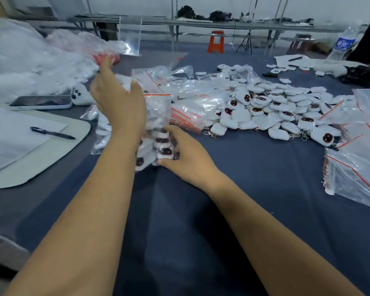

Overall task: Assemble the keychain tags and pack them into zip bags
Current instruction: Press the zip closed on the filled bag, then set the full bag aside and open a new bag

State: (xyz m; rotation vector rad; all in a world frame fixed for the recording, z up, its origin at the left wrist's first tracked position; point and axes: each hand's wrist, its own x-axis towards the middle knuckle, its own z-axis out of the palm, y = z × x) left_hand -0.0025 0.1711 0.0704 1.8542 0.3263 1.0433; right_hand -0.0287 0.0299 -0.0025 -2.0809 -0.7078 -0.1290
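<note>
Here, near the middle of the blue-grey table (254, 189), a filled zip bag (158, 124) stands upright between the person's two hands. It is clear with a red seal strip along its top edge, and white keychain tags with dark red faces are stacked inside it. The right hand (186, 157) holds the bag's lower end from the right, thumb and fingers curled against the plastic near the table surface. The left hand (118, 99) is raised at the bag's upper left, fingers relaxed and spread, the thumb reaching toward the red strip; whether it touches the bag I cannot tell.

To the right and farther back lies a large heap of loose keychain tags (273, 107), white pads with metal clasps, some face up. Between the heap and the held bag lie several other packed zip bags (190, 112). A stack of empty zip bags (357, 167) with red strips sits at the right edge. On the left are a pen (51, 133) on white paper, a phone (41, 102) lying flat, and a small white plush figure (81, 96) just beside it. A water bottle (344, 42) stands at the far right, and an orange stool (216, 44) stands beyond the table.
</note>
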